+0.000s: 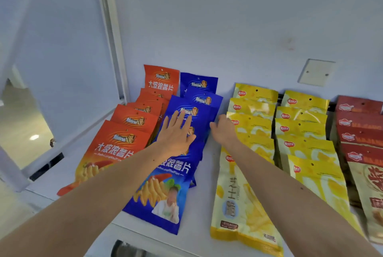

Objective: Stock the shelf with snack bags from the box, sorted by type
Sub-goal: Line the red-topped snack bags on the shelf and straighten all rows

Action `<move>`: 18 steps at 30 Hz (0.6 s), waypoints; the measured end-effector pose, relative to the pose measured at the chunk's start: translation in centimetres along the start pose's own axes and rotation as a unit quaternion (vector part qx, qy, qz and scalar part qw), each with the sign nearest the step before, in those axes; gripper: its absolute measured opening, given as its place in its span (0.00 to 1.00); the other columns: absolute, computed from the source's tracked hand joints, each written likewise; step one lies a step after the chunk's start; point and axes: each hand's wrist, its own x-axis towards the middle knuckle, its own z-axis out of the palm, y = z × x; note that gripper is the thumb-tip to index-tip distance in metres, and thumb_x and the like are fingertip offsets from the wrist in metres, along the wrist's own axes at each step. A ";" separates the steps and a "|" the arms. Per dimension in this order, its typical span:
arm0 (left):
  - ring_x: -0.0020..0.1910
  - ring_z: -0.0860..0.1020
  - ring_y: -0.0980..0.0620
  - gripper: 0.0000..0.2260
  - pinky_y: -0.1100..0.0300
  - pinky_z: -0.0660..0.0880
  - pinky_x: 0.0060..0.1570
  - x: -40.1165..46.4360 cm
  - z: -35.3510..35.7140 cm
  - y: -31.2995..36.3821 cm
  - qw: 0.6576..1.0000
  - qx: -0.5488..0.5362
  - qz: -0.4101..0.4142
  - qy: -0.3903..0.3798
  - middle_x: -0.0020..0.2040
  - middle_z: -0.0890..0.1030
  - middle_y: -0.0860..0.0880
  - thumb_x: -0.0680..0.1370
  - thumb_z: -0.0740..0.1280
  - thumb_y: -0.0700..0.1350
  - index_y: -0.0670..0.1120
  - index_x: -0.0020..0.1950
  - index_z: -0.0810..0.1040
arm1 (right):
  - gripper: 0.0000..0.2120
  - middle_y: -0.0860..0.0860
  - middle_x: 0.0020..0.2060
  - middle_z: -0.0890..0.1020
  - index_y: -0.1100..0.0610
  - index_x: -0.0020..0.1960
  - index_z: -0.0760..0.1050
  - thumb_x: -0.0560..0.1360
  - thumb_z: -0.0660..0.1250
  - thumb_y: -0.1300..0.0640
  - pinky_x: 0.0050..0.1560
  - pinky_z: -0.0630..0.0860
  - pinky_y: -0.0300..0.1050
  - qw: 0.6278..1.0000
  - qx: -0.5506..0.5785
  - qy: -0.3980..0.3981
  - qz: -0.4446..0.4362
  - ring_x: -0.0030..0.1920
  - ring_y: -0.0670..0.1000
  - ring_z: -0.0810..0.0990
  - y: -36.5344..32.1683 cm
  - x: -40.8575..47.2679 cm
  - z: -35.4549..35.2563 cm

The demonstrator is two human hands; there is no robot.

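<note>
Snack bags lie in overlapping rows on a white shelf [204, 175]. From left to right run an orange row [116, 146], a blue row [165, 192], two yellow rows [242, 198] [310, 153] and a dark red row [360, 132]. My left hand [176, 132] lies flat with straight fingers on the blue row, pressing the bags. My right hand [223, 129] sits at the right edge of the blue row, between it and the first yellow row, fingers bent at the edge of a blue bag. The box is out of view.
The white back wall [228, 28] rises right behind the rows, with a blank cover plate [316, 72] on it. A white frame post [109, 28] bounds the shelf on the left. Something dark and round [126, 248] shows below the front edge.
</note>
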 end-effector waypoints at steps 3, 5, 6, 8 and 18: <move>0.78 0.37 0.45 0.31 0.43 0.42 0.76 0.2 1.1 -3.0 0.998 0.037 0.040 -0.026 0.79 0.39 0.45 0.82 0.46 0.62 0.49 0.80 0.42 | 0.21 0.56 0.67 0.74 0.59 0.67 0.66 0.80 0.63 0.49 0.51 0.79 0.46 0.997 0.060 -0.009 0.053 0.64 0.53 0.75 -0.8 0.8 2.3; 0.78 0.36 0.46 0.32 0.43 0.41 0.76 0.6 1.7 -4.4 0.997 0.025 0.053 -0.049 0.79 0.38 0.46 0.81 0.45 0.64 0.50 0.80 0.41 | 0.23 0.55 0.66 0.75 0.58 0.68 0.66 0.79 0.63 0.46 0.51 0.80 0.47 0.990 0.102 -0.014 0.093 0.63 0.53 0.77 -1.3 1.3 3.4; 0.77 0.36 0.46 0.33 0.43 0.40 0.76 0.9 1.9 -4.8 0.996 0.015 0.060 -0.057 0.79 0.37 0.46 0.80 0.45 0.65 0.50 0.80 0.41 | 0.24 0.55 0.66 0.75 0.58 0.68 0.66 0.79 0.63 0.45 0.48 0.80 0.45 0.986 0.125 -0.016 0.111 0.63 0.53 0.77 -1.6 1.5 3.8; 0.77 0.35 0.47 0.33 0.44 0.38 0.75 1.3 2.2 -5.4 0.995 0.003 0.080 -0.064 0.79 0.36 0.47 0.80 0.44 0.66 0.51 0.80 0.40 | 0.25 0.54 0.64 0.77 0.57 0.69 0.66 0.79 0.62 0.43 0.43 0.77 0.42 0.975 0.169 -0.013 0.141 0.61 0.53 0.79 -2.3 2.0 4.3; 0.75 0.29 0.46 0.34 0.34 0.33 0.71 2.5 4.0 -6.2 0.989 -0.005 0.125 -0.075 0.78 0.33 0.49 0.78 0.44 0.69 0.55 0.79 0.40 | 0.41 0.55 0.61 0.80 0.57 0.71 0.64 0.69 0.68 0.32 0.43 0.79 0.47 0.927 0.278 -0.013 0.251 0.54 0.54 0.83 -1.8 6.3 6.0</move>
